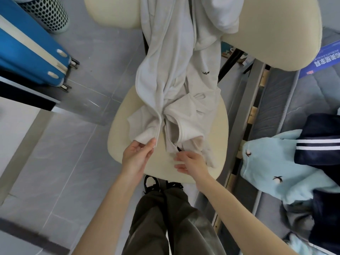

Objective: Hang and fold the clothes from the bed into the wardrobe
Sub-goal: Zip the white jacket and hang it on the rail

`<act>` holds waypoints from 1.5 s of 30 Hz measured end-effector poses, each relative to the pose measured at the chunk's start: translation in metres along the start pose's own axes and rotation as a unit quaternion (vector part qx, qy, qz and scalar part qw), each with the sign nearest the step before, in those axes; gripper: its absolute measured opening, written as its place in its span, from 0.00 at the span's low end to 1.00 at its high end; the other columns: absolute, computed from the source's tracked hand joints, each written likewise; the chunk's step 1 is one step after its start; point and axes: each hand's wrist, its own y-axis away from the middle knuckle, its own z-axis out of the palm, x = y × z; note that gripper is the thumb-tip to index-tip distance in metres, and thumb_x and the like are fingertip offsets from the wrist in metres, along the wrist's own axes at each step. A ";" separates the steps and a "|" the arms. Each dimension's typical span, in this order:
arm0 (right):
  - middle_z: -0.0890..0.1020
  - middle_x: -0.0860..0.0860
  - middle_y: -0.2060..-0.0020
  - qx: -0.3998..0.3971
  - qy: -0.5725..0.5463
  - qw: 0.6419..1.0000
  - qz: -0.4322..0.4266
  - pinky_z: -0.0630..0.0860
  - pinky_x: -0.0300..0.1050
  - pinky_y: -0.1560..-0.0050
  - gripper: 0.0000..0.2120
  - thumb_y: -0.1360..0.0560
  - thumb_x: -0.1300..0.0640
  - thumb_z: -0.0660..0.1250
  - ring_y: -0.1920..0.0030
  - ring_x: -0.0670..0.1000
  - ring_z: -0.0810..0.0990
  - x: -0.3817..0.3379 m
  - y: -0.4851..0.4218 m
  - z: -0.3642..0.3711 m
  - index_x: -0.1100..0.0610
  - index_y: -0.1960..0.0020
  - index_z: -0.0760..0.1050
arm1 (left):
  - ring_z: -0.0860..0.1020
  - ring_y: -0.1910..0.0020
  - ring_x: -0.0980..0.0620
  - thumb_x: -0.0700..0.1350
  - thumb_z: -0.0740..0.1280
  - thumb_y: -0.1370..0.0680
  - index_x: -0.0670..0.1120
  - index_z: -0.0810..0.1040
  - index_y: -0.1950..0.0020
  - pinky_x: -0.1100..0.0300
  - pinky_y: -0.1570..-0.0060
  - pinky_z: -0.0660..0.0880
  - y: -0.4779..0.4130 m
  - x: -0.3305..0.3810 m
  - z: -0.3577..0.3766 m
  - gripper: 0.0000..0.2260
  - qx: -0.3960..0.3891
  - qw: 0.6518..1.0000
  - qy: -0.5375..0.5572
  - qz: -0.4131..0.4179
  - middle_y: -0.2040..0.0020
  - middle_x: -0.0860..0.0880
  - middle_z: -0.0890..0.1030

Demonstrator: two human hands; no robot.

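Bedroom in a home: bed (294, 100) w/ clothes (266, 162) (piled), suitcase (27, 52), cushioned chair (117, 140).

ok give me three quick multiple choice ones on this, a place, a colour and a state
1. Where does the hoodie lie? A floor B chair C drawer
2. What colour is the suitcase? A blue B red C black
3. What is the left hand doing? A hanging idle B pinching the hoodie's edge C holding a hanger
Answers: 1 B, it drapes over the chair's back and seat. 2 A, its shell is blue. 3 B, thumb and fingers nip the front edge.
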 end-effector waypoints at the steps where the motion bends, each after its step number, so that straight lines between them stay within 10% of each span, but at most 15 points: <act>1: 0.83 0.53 0.51 -0.018 -0.058 0.998 0.025 0.81 0.42 0.57 0.08 0.21 0.59 0.63 0.58 0.51 0.83 0.003 0.002 0.006 0.58 0.44 0.78 | 0.81 0.63 0.60 0.36 0.71 0.27 0.44 0.81 0.53 0.70 0.61 0.77 0.000 -0.002 -0.001 0.05 0.000 1.000 0.000 -0.001 0.64 0.54 0.84; 6: 0.79 0.52 0.44 0.187 -0.094 0.978 0.006 0.79 0.49 0.44 0.14 0.21 0.56 0.64 0.50 0.52 0.80 -0.003 -0.014 0.029 0.56 0.37 0.71 | 0.81 0.62 0.60 0.39 0.74 0.28 0.44 0.81 0.55 0.70 0.60 0.77 -0.002 -0.011 0.000 0.05 0.001 1.000 -0.012 -0.006 0.64 0.54 0.83; 13: 0.73 0.50 0.41 0.134 -0.178 0.972 0.075 0.76 0.50 0.45 0.42 0.37 0.51 0.81 0.40 0.53 0.74 -0.024 -0.045 0.034 0.56 0.32 0.59 | 0.80 0.58 0.56 0.43 0.75 0.29 0.44 0.82 0.54 0.61 0.46 0.77 -0.005 -0.015 0.000 0.06 -0.004 0.996 -0.087 -0.011 0.59 0.48 0.81; 18: 0.79 0.48 0.66 0.168 0.101 0.980 -0.045 0.72 0.42 0.65 0.14 0.30 0.47 0.73 0.59 0.53 0.80 -0.011 -0.055 0.006 0.55 0.61 0.72 | 0.80 0.56 0.68 0.56 0.78 0.37 0.54 0.79 0.54 0.71 0.56 0.73 -0.009 -0.005 0.011 0.15 -0.072 0.974 -0.212 0.024 0.60 0.63 0.83; 26: 0.80 0.43 0.61 0.085 0.206 0.963 -0.151 0.72 0.38 0.63 0.04 0.24 0.51 0.66 0.59 0.47 0.80 -0.001 -0.045 -0.012 0.47 0.56 0.71 | 0.78 0.51 0.64 0.47 0.80 0.36 0.50 0.80 0.46 0.67 0.52 0.74 -0.034 -0.008 0.062 0.20 -0.204 0.875 -0.414 0.143 0.52 0.57 0.82; 30: 0.83 0.45 0.54 0.073 0.153 0.975 -0.142 0.77 0.41 0.51 0.06 0.24 0.60 0.66 0.53 0.48 0.81 0.003 -0.046 -0.022 0.52 0.50 0.79 | 0.76 0.62 0.57 0.50 0.73 0.27 0.49 0.76 0.61 0.64 0.62 0.70 -0.047 -0.015 0.070 0.08 -0.146 0.826 -0.495 0.227 0.63 0.53 0.80; 34: 0.83 0.43 0.57 0.051 0.124 0.986 -0.102 0.75 0.40 0.52 0.06 0.23 0.56 0.65 0.56 0.45 0.79 0.002 -0.037 -0.024 0.51 0.54 0.81 | 0.77 0.63 0.49 0.48 0.69 0.23 0.38 0.77 0.55 0.56 0.63 0.73 -0.052 -0.003 0.075 0.13 -0.174 0.872 -0.410 0.203 0.60 0.39 0.81; 38: 0.81 0.48 0.55 -0.045 -0.017 0.999 -0.023 0.76 0.46 0.45 0.07 0.22 0.54 0.64 0.52 0.48 0.77 -0.004 -0.022 -0.016 0.54 0.52 0.80 | 0.84 0.60 0.53 0.47 0.69 0.22 0.47 0.78 0.53 0.60 0.67 0.79 -0.048 0.005 0.077 0.04 -0.196 0.944 -0.252 0.079 0.61 0.54 0.84; 42: 0.78 0.51 0.48 -0.221 -0.318 0.922 0.022 0.70 0.47 0.42 0.18 0.32 0.56 0.65 0.46 0.51 0.75 -0.005 -0.007 -0.024 0.55 0.42 0.75 | 0.84 0.59 0.53 0.46 0.68 0.22 0.46 0.79 0.53 0.61 0.66 0.79 -0.046 0.011 0.076 0.04 -0.190 0.960 -0.202 0.043 0.59 0.52 0.84; 45: 0.81 0.50 0.52 -0.220 -0.283 0.934 0.011 0.74 0.42 0.46 0.14 0.28 0.49 0.70 0.52 0.48 0.79 -0.002 -0.001 -0.025 0.53 0.45 0.80 | 0.84 0.56 0.51 0.47 0.69 0.23 0.47 0.79 0.51 0.61 0.64 0.79 -0.044 0.013 0.072 0.04 -0.194 0.961 -0.197 0.027 0.55 0.50 0.85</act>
